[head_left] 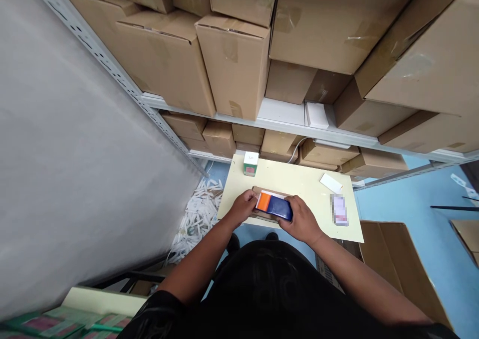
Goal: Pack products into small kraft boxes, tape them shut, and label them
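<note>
Here, an orange-and-navy packet (275,206) in the right hand (302,219)

Held above the near edge of a pale yellow table (295,177), orange end to the left, navy end to the right. Clasped at the navy end by the right hand, thumb low, fingers across the far side. At the orange end, the left hand (243,207), fingers curled and fingertips at the edge; whether pinching the packet or the cardboard beside it, hard to tell. Directly beneath, a brown cardboard box (266,217), largely covered by packet and hands.

Farther back on the table, to the left, a green-and-white box (250,164), upright. Toward the right end, a flat white box (331,183), lying at a slant, and nearer, a blurred purple item (339,210). Beyond the table, shelves stacked with brown cartons (232,65). On the floor at left, a heap of white strips (194,219).
</note>
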Action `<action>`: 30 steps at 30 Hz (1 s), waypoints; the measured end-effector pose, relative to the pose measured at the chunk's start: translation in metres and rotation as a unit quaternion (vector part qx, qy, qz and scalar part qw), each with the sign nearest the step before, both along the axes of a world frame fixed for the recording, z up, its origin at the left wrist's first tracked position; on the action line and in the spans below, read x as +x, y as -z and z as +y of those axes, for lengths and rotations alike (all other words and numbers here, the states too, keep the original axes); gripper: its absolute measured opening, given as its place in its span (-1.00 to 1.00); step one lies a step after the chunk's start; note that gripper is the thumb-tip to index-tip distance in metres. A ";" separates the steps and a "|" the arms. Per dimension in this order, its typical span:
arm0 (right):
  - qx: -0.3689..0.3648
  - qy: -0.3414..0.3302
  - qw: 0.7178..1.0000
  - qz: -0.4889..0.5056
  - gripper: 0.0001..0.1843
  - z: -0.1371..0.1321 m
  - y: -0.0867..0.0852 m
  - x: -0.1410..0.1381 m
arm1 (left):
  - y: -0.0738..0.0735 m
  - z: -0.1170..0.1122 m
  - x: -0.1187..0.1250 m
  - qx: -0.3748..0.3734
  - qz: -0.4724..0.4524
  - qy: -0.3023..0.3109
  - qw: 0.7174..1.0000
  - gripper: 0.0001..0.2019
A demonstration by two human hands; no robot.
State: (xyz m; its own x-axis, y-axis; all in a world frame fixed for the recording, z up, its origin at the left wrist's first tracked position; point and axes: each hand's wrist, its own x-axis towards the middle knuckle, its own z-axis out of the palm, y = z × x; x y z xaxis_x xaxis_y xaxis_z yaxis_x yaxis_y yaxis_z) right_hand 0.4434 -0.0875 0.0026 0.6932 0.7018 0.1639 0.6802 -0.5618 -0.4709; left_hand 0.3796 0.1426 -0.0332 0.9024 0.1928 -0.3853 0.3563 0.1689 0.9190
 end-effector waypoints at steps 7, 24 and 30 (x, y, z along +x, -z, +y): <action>-0.071 -0.009 0.997 0.016 -0.37 0.004 -0.008 0.006 | 0.007 0.018 0.003 0.056 0.005 -0.040 0.998 -0.74; -0.092 -0.024 0.994 -0.045 -0.38 -0.018 0.004 0.005 | 0.100 0.015 -0.010 0.179 0.096 -0.066 0.977 -0.83; -0.096 -0.006 0.995 -0.035 -0.38 -0.013 0.004 0.004 | 0.086 0.024 -0.012 0.279 0.089 -0.064 0.954 -0.67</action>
State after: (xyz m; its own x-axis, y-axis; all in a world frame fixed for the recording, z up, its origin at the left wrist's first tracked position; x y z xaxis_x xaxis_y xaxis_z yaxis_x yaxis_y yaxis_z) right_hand 0.4477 -0.1009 -0.0014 0.6762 0.7331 0.0735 0.7147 -0.6284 -0.3072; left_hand 0.3673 0.1669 -0.1189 0.7873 0.5171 -0.3357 0.5246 -0.2760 0.8054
